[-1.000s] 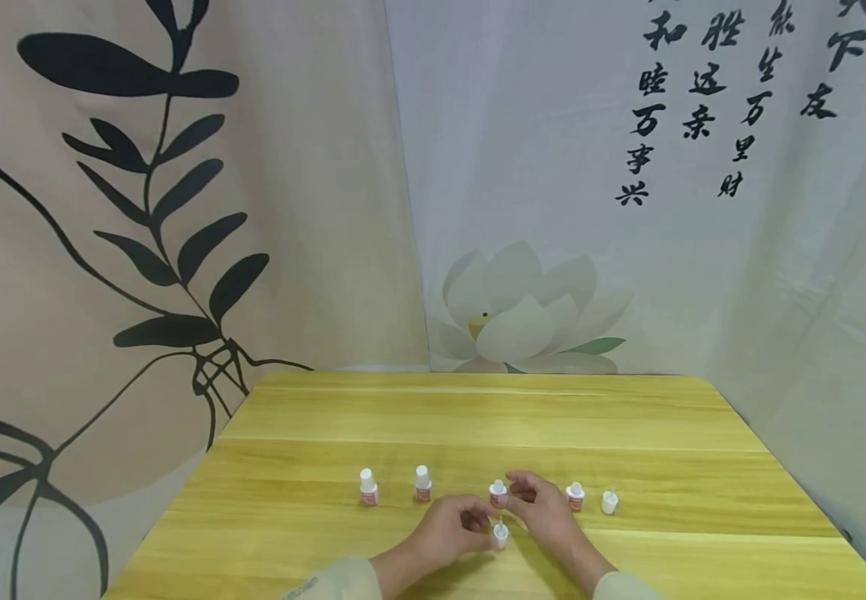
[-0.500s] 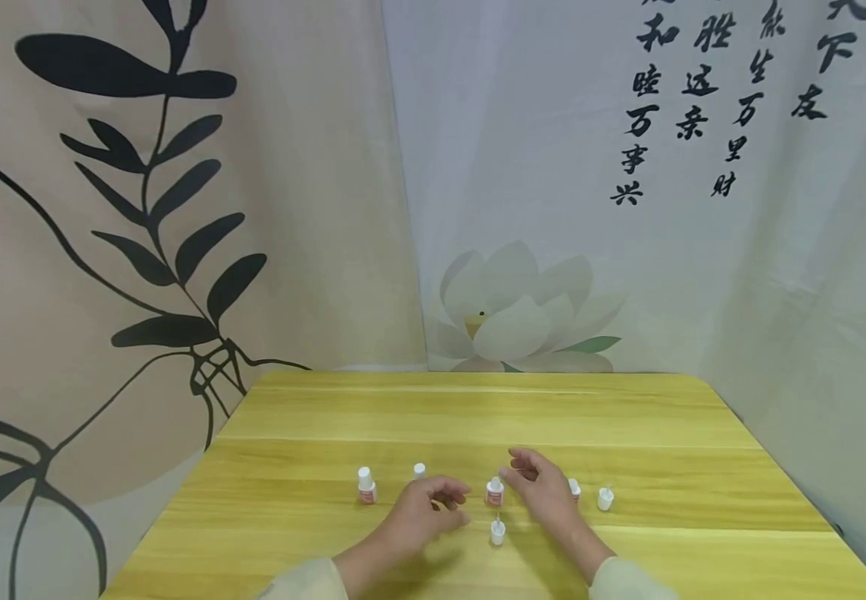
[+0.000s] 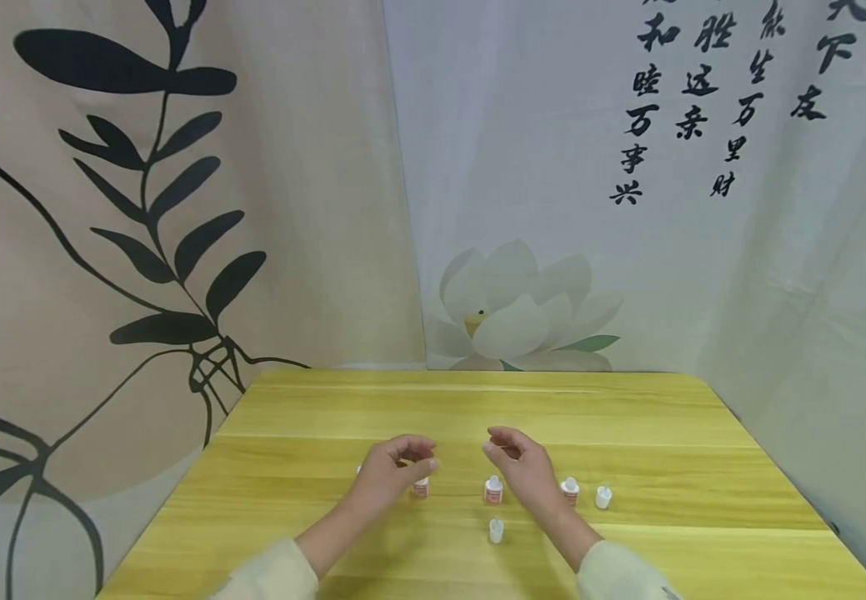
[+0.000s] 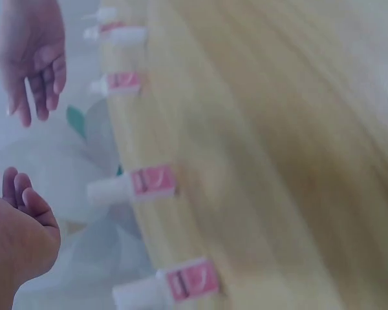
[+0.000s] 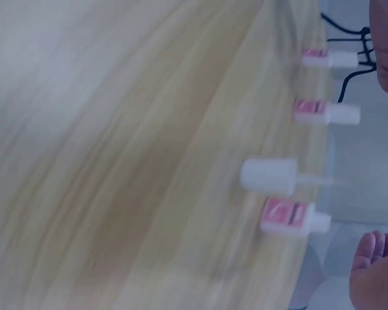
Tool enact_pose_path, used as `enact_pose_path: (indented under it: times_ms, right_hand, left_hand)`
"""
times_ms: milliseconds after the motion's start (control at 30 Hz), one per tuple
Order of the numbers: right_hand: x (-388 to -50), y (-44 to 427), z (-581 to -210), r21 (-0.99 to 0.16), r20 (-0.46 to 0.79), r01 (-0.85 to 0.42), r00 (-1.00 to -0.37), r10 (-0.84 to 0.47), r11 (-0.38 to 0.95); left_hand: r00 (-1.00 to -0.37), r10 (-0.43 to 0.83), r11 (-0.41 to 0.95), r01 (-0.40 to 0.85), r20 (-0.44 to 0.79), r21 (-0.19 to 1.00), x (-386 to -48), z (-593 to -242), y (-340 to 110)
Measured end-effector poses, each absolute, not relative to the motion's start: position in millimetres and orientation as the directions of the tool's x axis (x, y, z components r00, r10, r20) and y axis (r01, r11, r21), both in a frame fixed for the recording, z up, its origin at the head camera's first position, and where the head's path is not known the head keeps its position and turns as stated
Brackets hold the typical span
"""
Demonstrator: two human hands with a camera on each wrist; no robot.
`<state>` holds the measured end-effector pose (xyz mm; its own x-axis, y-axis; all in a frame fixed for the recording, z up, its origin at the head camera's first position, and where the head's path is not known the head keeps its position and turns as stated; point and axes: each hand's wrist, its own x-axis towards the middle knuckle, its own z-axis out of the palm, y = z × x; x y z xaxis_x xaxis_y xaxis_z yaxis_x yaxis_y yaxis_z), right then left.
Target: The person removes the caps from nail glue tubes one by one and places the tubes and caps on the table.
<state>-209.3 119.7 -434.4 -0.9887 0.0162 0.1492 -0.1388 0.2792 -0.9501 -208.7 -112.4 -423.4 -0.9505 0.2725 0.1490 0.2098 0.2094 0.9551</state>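
My left hand (image 3: 387,477) hovers over the second small bottle (image 3: 421,487) from the left, fingers loosely curled, holding nothing. My right hand (image 3: 528,471) hangs in the air between the uncapped bottle (image 3: 493,490) and another uncapped one (image 3: 570,490), also empty. In front of the middle bottle a white cap (image 3: 496,531) stands on its top, its thin applicator pointing up, clearest in the right wrist view (image 5: 269,176). Another cap (image 3: 603,497) stands at the right. The leftmost bottle, mostly behind my left hand in the head view, shows its white cap in the left wrist view (image 4: 193,281).
The bottles stand in a row across a yellow wooden table (image 3: 290,500). Behind the table hangs a cloth backdrop (image 3: 327,208) with printed dark leaves, a pale lotus and black characters.
My left hand has let go of the cap in front of the middle bottle and moved left and up. My right hand has left the middle bottle and risen slightly.
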Motion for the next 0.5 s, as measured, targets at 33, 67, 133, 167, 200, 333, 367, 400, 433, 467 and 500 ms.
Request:
enact_pose_path:
  times_ms: [33,67,133,167,200,333,367,400,433,467,500]
  right_hand:
    - [-208.7,117.2,-432.4,-0.955,0.149,-0.142,-0.989,0.006,0.261]
    - [-208.1,114.6,-430.3,-0.959,0.147,-0.144,-0.989,-0.006,0.246]
    - [-206.9,109.3,-426.6,-0.963,0.141,-0.145,-0.989,-0.032,0.226]
    - [-206.4,106.5,-425.3,-0.965,0.137,-0.144,-0.990,-0.045,0.218]
    - [-205.9,103.5,-423.8,-0.967,0.133,-0.142,-0.990,-0.056,0.210]
    - [-203.0,90.2,-420.2,-0.968,0.145,-0.163,-0.984,-0.102,0.193]
    - [-202.1,86.3,-419.6,-0.967,0.150,-0.170,-0.982,-0.115,0.189]
    - [-201.0,82.1,-419.2,-0.965,0.159,-0.181,-0.979,-0.126,0.192]
    - [-199.8,77.5,-418.9,-0.963,0.165,-0.190,-0.977,-0.138,0.191]
    - [-198.2,72.5,-418.3,-0.963,0.168,-0.195,-0.974,-0.151,0.186]
    - [-196.5,67.3,-418.3,-0.963,0.169,-0.198,-0.972,-0.162,0.184]
  left_hand:
    - [-0.955,0.253,0.216,0.215,0.158,0.952,-209.9,-420.5,-116.2]
    - [-0.959,0.230,0.228,0.216,0.163,0.949,-210.8,-417.6,-120.2]
    - [-0.968,0.183,0.252,0.214,0.171,0.944,-212.9,-413.1,-128.6]
    - [-0.972,0.163,0.255,0.209,0.171,0.944,-213.9,-411.6,-133.1]
    - [-0.975,0.146,0.261,0.203,0.170,0.944,-214.9,-410.4,-137.6]
    - [-0.979,0.106,0.288,0.196,0.172,0.937,-219.6,-410.4,-155.0]
    - [-0.980,0.100,0.301,0.194,0.171,0.934,-220.5,-411.3,-159.2]
    - [-0.981,0.096,0.314,0.193,0.171,0.930,-221.1,-412.1,-163.3]
    - [-0.981,0.091,0.326,0.194,0.173,0.925,-221.9,-413.0,-167.4]
    - [-0.981,0.088,0.336,0.191,0.171,0.922,-222.6,-413.9,-171.8]
    - [-0.982,0.082,0.350,0.188,0.170,0.918,-223.0,-414.8,-176.1]
